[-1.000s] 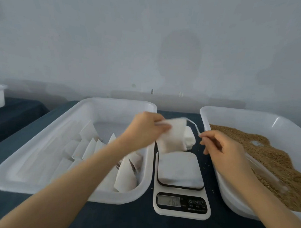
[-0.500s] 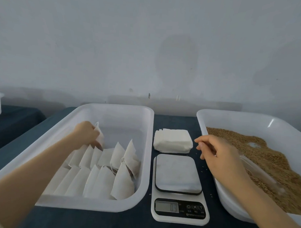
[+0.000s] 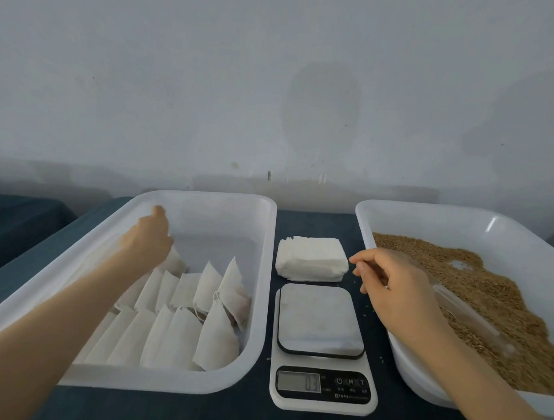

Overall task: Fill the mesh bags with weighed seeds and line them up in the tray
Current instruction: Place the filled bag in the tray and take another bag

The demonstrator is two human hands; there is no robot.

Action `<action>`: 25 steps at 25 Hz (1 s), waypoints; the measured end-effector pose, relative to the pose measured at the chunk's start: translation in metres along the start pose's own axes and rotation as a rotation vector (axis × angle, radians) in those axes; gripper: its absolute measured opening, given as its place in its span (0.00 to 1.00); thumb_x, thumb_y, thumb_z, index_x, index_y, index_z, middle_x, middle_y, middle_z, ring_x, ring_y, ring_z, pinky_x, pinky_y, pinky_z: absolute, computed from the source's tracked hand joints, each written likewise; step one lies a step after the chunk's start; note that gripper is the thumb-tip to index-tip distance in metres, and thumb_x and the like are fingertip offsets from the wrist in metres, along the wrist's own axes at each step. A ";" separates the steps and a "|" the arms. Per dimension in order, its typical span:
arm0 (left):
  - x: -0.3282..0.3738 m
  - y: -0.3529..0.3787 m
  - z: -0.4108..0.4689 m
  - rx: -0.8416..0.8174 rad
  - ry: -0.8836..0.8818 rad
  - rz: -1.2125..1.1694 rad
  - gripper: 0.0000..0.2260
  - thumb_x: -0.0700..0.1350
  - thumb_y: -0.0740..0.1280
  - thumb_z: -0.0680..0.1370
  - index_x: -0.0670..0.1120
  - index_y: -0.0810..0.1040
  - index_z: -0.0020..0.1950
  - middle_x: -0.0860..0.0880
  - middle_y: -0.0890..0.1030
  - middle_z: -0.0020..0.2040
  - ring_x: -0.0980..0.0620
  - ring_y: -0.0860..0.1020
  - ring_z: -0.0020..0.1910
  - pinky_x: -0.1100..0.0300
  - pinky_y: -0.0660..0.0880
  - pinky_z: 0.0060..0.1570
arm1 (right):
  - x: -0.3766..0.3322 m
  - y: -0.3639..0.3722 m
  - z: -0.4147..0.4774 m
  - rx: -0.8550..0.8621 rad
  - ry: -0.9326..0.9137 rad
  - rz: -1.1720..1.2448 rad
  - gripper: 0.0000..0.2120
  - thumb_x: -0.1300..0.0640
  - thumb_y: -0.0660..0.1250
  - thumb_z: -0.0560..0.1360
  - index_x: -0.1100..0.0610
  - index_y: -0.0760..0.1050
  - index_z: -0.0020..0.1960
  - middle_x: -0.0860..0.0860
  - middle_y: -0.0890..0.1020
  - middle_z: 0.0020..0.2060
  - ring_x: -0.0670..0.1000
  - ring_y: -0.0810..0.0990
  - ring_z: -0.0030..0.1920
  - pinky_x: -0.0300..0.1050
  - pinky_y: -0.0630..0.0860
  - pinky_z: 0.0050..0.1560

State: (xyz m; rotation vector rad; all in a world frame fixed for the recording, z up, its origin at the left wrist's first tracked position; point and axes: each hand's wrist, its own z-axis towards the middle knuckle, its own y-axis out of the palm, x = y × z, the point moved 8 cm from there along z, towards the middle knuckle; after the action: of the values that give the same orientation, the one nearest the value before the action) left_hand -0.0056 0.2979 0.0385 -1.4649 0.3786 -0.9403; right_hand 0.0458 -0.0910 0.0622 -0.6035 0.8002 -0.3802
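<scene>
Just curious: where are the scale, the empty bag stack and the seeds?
digital scale (image 3: 320,318), head view, weighing platform.
stack of empty bags (image 3: 311,258), head view, top face.
seeds (image 3: 502,290), head view, heap's middle.

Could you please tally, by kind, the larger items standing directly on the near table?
White trays: 2, the bag tray and the seed tray
Digital scale: 1
Stack of empty bags: 1
Total: 4

Markings on the scale

The scale's (image 3: 321,337) display (image 3: 299,382) reads "03"; its buttons (image 3: 350,382) show a power sign, "M", "T"; the smaller print is illegible.
</scene>
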 end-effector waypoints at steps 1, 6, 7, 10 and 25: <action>0.020 -0.005 -0.003 0.061 0.065 0.031 0.20 0.40 0.63 0.78 0.41 0.64 0.69 0.38 0.76 0.58 0.38 0.75 0.58 0.50 0.70 0.48 | 0.000 -0.001 0.001 0.007 0.000 -0.002 0.07 0.63 0.65 0.76 0.57 0.80 0.50 0.43 0.79 0.36 0.41 0.78 0.35 0.28 0.72 0.39; 0.172 0.004 -0.047 0.226 0.673 0.104 0.13 0.47 0.59 0.81 0.47 0.74 0.64 0.48 0.78 0.62 0.46 0.72 0.62 0.54 0.64 0.59 | 0.005 -0.001 0.001 0.023 0.035 -0.017 0.06 0.62 0.65 0.76 0.56 0.79 0.51 0.39 0.76 0.36 0.39 0.76 0.36 0.26 0.71 0.37; 0.198 0.019 -0.054 0.185 0.757 0.162 0.12 0.47 0.57 0.82 0.46 0.75 0.61 0.48 0.79 0.60 0.46 0.74 0.59 0.54 0.66 0.57 | 0.007 -0.001 0.001 0.023 0.040 -0.014 0.06 0.62 0.64 0.77 0.56 0.79 0.51 0.38 0.75 0.36 0.39 0.76 0.36 0.25 0.71 0.39; 0.242 0.083 -0.065 -0.079 0.818 0.359 0.14 0.50 0.59 0.82 0.43 0.72 0.61 0.46 0.78 0.59 0.45 0.74 0.60 0.54 0.66 0.55 | 0.010 0.001 0.001 0.011 0.056 0.009 0.07 0.62 0.63 0.77 0.56 0.79 0.51 0.40 0.76 0.37 0.39 0.76 0.37 0.27 0.71 0.41; 0.228 0.084 -0.042 -0.146 0.519 -0.110 0.15 0.36 0.55 0.80 0.47 0.64 0.34 0.51 0.67 0.33 0.56 0.65 0.30 0.67 0.63 0.30 | 0.011 0.005 0.002 0.005 0.043 -0.005 0.06 0.62 0.64 0.77 0.55 0.78 0.50 0.39 0.75 0.36 0.37 0.75 0.36 0.25 0.71 0.41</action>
State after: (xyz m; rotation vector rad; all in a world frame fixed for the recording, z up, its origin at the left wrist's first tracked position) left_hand 0.1279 0.0913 0.0263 -1.3682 0.7637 -1.4084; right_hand 0.0547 -0.0922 0.0542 -0.5944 0.8392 -0.4007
